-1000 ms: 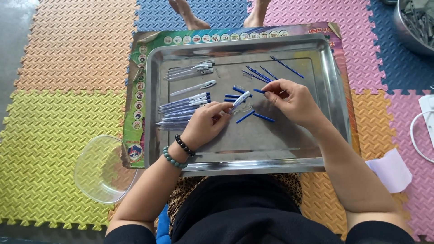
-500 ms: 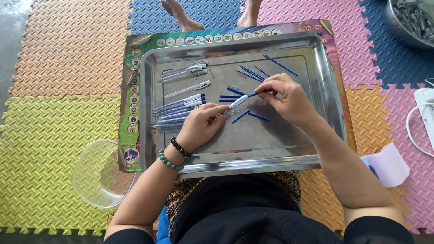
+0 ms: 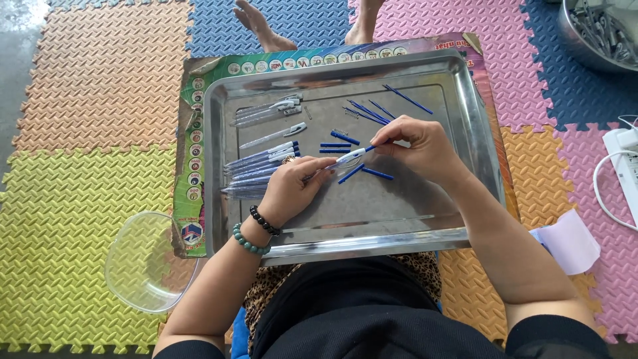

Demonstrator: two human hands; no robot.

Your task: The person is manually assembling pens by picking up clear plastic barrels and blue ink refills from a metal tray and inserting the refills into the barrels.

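- While both hands meet over the steel tray (image 3: 222, 199), a clear pen (image 3: 339, 161) spans the gap between them, its long axis running low-left to high-right.
- Left hand (image 3: 292, 189) closes its fingers round the barrel's lower end.
- Right hand (image 3: 419, 147) pinches the white and blue tip end; it is the nearer hand to the loose blue refills (image 3: 367, 111).
- Finished pens (image 3: 259, 163) lie just left of the left hand.

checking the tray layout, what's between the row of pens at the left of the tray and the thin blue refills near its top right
In the head view, short blue caps lie between the pen row and the refills, with the pen held by both hands just below them.
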